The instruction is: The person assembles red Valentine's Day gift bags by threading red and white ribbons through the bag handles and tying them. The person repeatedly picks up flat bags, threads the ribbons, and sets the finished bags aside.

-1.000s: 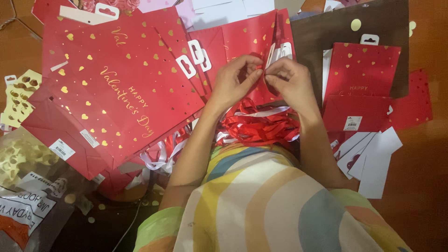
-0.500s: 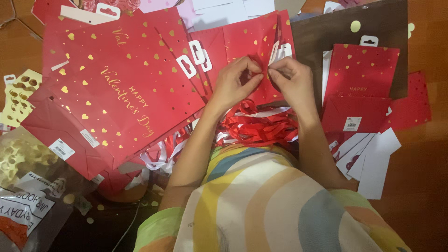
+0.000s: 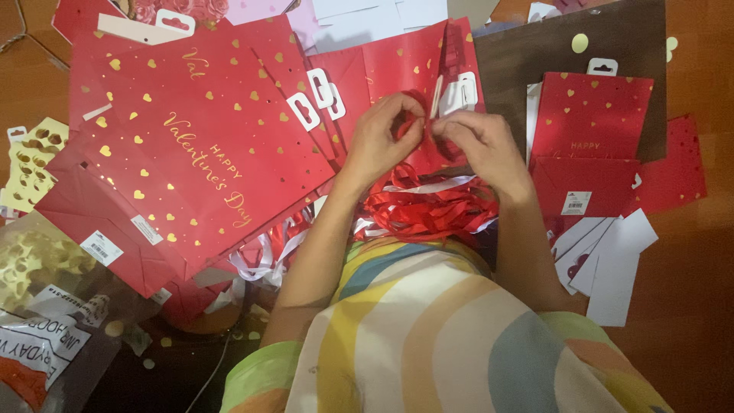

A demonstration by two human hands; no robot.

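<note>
Fingers (image 3: 417, 126) of both hands pinch shut on a red ribbon (image 3: 428, 210) at the red gift bag (image 3: 397, 73), apparently mid-threading; steady pulling seems needed.

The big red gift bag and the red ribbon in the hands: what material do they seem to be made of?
The big red gift bag looks like smooth coated paper: flat creased panels, shiny gold foil hearts. The red ribbon looks like thin glossy plastic or satin, lying in loose curled bands; I cannot tell which. The left hand and right hand pinch it.
</note>
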